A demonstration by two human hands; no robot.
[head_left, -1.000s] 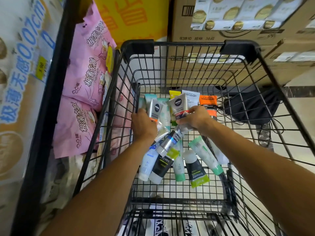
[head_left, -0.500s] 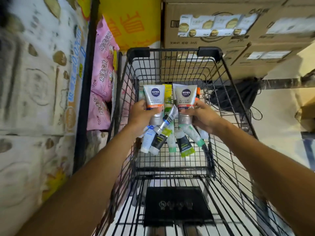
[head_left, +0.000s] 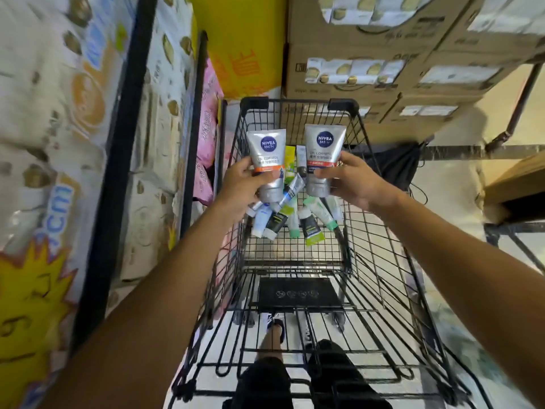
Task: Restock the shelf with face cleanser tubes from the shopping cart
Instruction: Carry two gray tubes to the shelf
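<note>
A narrow store aisle: stacked cardboard cartons (head_left: 368, 69) rise ahead, at least three tiers of them, and a black-framed shelf (head_left: 118, 172) packed with paper goods runs along the left, with pink packs (head_left: 208, 128) wedged beside it. Between them stands a black wire shopping cart (head_left: 383, 261), its basket open to view from above.

The person holds two silver face cleanser tubes up over the cart, one in each hand, caps downward and the blue round logos facing up. The left hand (head_left: 241, 184) grips the left tube (head_left: 267, 160) low on its body, fingers curled round it, thumb across the front. The right hand (head_left: 351, 180) grips the right tube (head_left: 321, 157) the same way, fingers wrapped at its side. The two tubes stand near each other, upright, not touching.

Below them, on the basket floor at the far end, lies a loose heap of more tubes (head_left: 295, 216): about eight or nine can be made out, some white with green caps, some dark with lime ends, one slim silver-blue; the ones behind the held pair are partly hidden, so the count is rough.

A black flap (head_left: 298, 293) lies across the cart's near section.
</note>
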